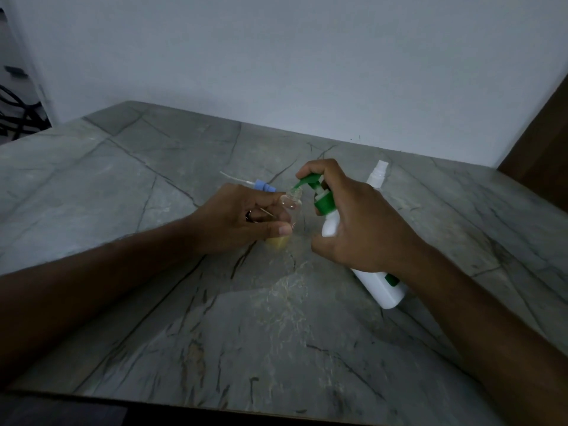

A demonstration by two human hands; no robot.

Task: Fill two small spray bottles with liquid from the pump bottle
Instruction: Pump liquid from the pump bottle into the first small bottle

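My left hand [236, 218] grips a small clear spray bottle [292, 204] with its cap off and yellowish liquid at its bottom. My right hand [359, 222] holds the white pump bottle [381, 287] tilted, its fingers curled over the green pump head [310, 181]. The green nozzle points into the small bottle's open neck. A blue spray cap with its dip tube [264, 185] lies on the table behind my left hand. A second small white spray bottle [377, 175] stands behind my right hand.
The grey marble-patterned table [276, 318] reaches to a pale wall at the back. Dark cables [12, 115] hang past the table's far left corner. A brown wooden panel [541, 149] stands at the right edge.
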